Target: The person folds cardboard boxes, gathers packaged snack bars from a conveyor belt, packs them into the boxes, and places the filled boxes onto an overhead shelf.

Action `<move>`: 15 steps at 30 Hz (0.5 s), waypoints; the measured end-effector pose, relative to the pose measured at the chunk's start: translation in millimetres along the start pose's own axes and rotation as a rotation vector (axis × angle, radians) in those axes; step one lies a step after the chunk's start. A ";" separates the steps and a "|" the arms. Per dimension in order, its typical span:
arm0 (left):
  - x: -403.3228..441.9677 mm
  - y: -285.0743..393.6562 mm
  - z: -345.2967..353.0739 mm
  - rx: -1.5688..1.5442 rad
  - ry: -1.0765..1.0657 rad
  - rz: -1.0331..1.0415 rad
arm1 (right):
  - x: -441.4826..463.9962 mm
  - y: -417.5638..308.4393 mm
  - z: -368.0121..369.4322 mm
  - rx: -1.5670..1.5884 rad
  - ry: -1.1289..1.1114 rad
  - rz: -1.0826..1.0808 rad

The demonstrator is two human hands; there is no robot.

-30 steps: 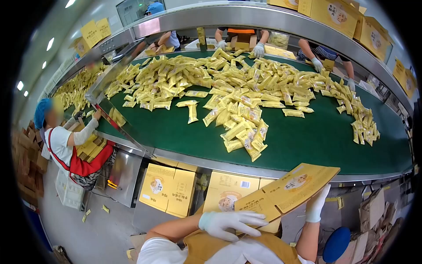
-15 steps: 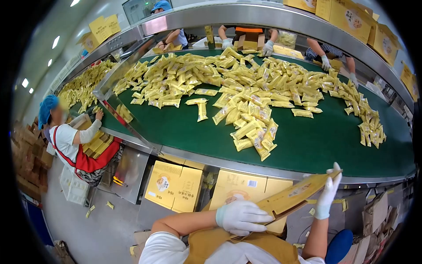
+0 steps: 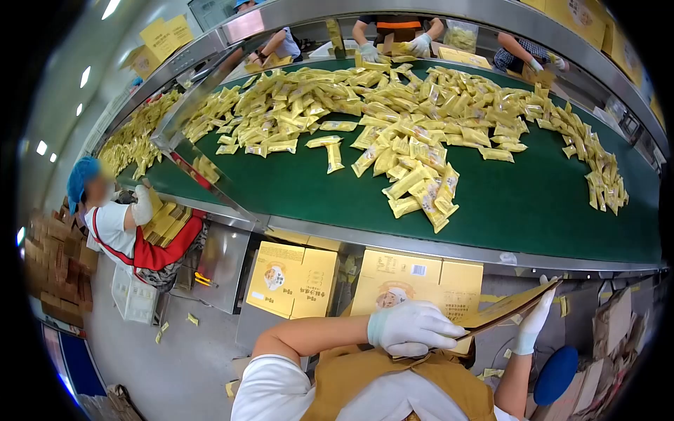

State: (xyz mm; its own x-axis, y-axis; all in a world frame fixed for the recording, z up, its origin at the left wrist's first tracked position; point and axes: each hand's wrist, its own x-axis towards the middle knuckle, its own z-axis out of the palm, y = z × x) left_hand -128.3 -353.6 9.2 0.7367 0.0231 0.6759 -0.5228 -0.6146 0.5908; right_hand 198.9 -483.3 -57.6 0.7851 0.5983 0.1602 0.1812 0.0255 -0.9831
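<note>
My left hand (image 3: pixel 415 328), in a white glove, pinches the near end of a folded yellow cardboard box (image 3: pixel 502 309). My right hand (image 3: pixel 537 323), gloved too, grips the far end with its fingers wrapped over the edge. The cardboard is flat, tilted and seen nearly edge-on, in front of my body near the belt's front edge. Beneath and beyond it lie flat printed yellow cartons (image 3: pixel 453 281) on a low shelf. Many yellow wrapped packets (image 3: pixel 421 151) are heaped on the green conveyor belt (image 3: pixel 295 186).
A metal rail (image 3: pixel 393 245) edges the belt. At left, a co-worker (image 3: pixel 116 224) in a red apron holds cartons. Opposite, the gloved hands of other people (image 3: pixel 420 45) work with boxes. A blue stool (image 3: pixel 556 375) stands at my right, near brown cardboard (image 3: pixel 611 337).
The cardboard between my hands has turned flatter and more edge-on. The co-worker at left has drawn an arm back from the belt. My view has shifted slightly.
</note>
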 end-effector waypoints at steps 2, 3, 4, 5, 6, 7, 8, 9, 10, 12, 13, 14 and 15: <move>-1.0 -1.0 -0.9 0.056 0.010 0.048 | -4.2 -11.4 14.1 -0.003 0.028 -0.104; -1.4 -1.2 -2.2 0.087 0.014 0.070 | -7.2 -18.3 11.6 -0.009 -0.004 -0.038; -2.2 -1.2 -2.8 0.094 0.024 0.086 | -12.4 -24.7 5.1 -0.013 -0.040 0.025; -3.9 -0.4 -1.6 0.107 0.038 0.098 | -16.6 -30.6 -0.3 -0.018 -0.084 0.088; -5.6 0.0 -1.4 0.123 0.053 0.109 | -23.0 -35.7 -1.5 -0.085 -0.138 0.065; -5.4 1.5 -2.2 0.127 0.061 0.139 | -29.1 -45.4 1.8 -0.152 -0.194 0.041; -3.9 4.6 -2.2 0.130 0.068 0.166 | -34.0 -68.2 9.3 -0.132 -0.232 0.120; -3.1 7.8 -0.9 0.133 0.076 0.192 | -25.6 -64.9 5.9 -0.099 -0.279 0.153; -3.8 9.5 2.1 0.100 0.096 0.205 | -18.9 -76.6 9.5 -0.001 -0.346 0.203; -2.0 11.0 4.2 0.137 0.104 0.246 | -8.4 -107.8 20.5 0.128 -0.433 0.284; -0.6 11.7 3.7 0.154 0.104 0.272 | -1.6 -106.0 20.9 0.058 -0.458 0.284; 1.3 14.6 3.5 0.173 0.108 0.289 | 6.8 -100.8 17.6 -0.012 -0.480 0.284; 4.2 17.1 2.1 0.173 0.121 0.312 | 12.8 -96.6 17.7 -0.083 -0.500 0.285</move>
State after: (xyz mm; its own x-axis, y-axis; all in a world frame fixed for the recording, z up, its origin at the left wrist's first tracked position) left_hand -133.2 -365.7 21.3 0.4919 -0.0996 0.8650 -0.6263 -0.7306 0.2720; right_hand 181.0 -463.9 37.9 0.4386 0.8781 -0.1912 0.0650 -0.2432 -0.9678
